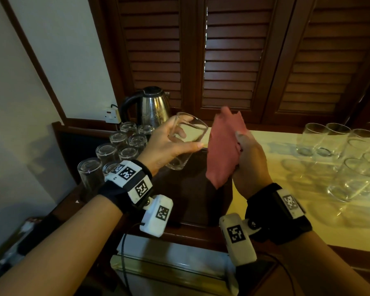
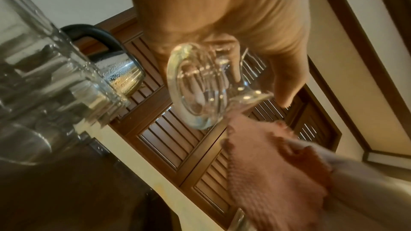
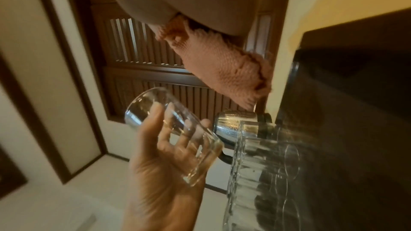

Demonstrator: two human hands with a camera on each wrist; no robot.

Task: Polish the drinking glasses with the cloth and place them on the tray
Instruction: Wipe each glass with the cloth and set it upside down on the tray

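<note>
Item: drinking glass (image 1: 186, 142), clear, plain-sided, thick-based. Held tilted in the air above the dark tray (image 1: 192, 189), mouth turned toward the cloth, base down toward the tray. The left hand (image 1: 167, 144) is wrapped round its wall, thumb on one side and fingers on the other.

Handling, as judged: rigid, brittle, smooth and likely slippery on bare skin; moderate weight, most of it in the base. Best taken round the mid-wall as now, not by the thin rim. Knocks against neighbouring glass look like the main hazard.

Item: pink cloth (image 1: 222, 150), waffle-textured, soft and limp, light. Clutched in the closed right hand (image 1: 250, 159), standing just beside the glass mouth; the blur leaves it unclear whether they touch.

Stock: upturned glasses (image 1: 115, 148) grouped on the tray's left part; further glasses (image 1: 338, 146) upright on the pale worktop (image 1: 276, 189) to the right. Steel kettle (image 1: 152, 107) behind the tray.

Markings: no brand or wording legible on glass, cloth or kettle. Square black-and-white coded tags on the wristbands only.
</note>
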